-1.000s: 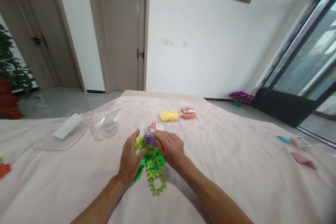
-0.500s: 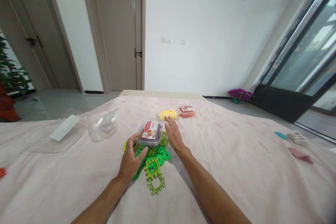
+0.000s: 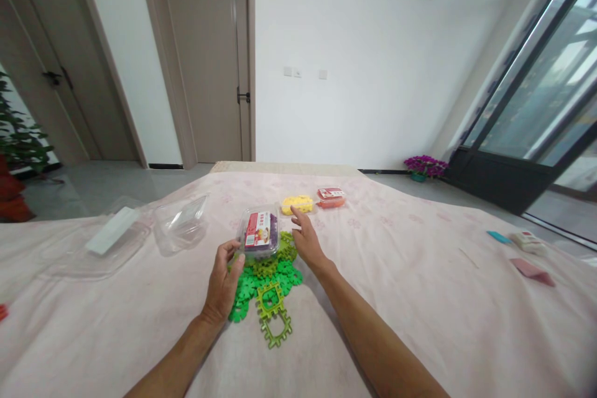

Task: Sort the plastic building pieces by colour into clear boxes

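Note:
A clear plastic box (image 3: 261, 233) with a red-and-white label and purple pieces inside rests on or just behind a pile of green interlocking toy pieces (image 3: 261, 283). At its left edge is my left hand (image 3: 221, 283), thumb and fingers apart, the fingertips touching or very close to the box. My right hand (image 3: 309, 242) is to the right of the box, open and holding nothing, its index finger pointing forward. Two olive-green notched pieces (image 3: 276, 329) lie at the front of the pile. Beyond the right fingertips sits a clear box of yellow pieces (image 3: 298, 204).
A box of orange-red pieces (image 3: 331, 198) stands beside the yellow one. Empty clear containers (image 3: 181, 224) lie to the left on the pink cloth (image 3: 396, 298). At the right are a blue item (image 3: 499, 237), a whitish block (image 3: 527, 242) and a pink cloth piece (image 3: 532, 271).
The purple box has shifted slightly left and back. My left thumb has drawn away from its front, and that hand has moved a little left. The right hand has barely moved.

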`<state>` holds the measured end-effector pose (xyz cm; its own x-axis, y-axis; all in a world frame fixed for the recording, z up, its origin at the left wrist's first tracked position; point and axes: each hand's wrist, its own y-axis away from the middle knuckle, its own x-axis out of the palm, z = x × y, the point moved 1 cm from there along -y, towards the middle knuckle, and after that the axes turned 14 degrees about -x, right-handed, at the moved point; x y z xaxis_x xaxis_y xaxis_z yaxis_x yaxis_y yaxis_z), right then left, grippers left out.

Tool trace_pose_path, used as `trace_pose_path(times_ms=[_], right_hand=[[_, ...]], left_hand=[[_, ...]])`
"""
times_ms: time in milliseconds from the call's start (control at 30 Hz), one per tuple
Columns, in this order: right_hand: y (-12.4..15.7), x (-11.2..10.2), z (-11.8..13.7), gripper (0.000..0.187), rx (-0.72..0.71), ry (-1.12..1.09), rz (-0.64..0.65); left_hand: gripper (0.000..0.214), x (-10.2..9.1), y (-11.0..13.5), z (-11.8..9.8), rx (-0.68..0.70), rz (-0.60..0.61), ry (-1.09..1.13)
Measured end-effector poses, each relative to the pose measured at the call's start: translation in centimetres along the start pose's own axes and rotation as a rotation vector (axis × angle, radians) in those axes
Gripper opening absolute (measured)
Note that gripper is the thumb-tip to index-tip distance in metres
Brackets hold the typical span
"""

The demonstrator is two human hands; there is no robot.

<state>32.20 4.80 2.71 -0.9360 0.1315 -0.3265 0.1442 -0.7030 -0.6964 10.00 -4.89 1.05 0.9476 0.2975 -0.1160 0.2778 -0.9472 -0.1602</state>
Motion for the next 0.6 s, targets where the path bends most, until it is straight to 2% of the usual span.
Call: trace_pose_path(times_ms=[167,300,400,533,600], right_hand=[[0.0,-0.3,0.6,0.078,-0.151,-0.078,0.057],[-0.3,-1.1,1.1,0.061,-0.205,-0.132,0.112],[-0.3,-1.9,1.7,0.042,-0.278,-0.094,0.147],[0.0,-2.4,3.9,0.024,-0.456,0.052,0.269],[0.1,-2.4,5.3,0.018,-0.539,0.143,0.337]], left_hand=[[0.034,-0.2,0.4,-1.0,-0.092,0.085,0.156],[0.034,-0.6,0.1,-1.1,-0.126,0.098,0.2],[0.041,-1.3,-0.8,-0.7,-0.147,-0.008,0.2],[0.047,-2.5,-2.2,0.2,-0.102,-0.275,0.124],[0.052,-2.9,-2.7,0.6,-0.119,-0.327,0.169]])
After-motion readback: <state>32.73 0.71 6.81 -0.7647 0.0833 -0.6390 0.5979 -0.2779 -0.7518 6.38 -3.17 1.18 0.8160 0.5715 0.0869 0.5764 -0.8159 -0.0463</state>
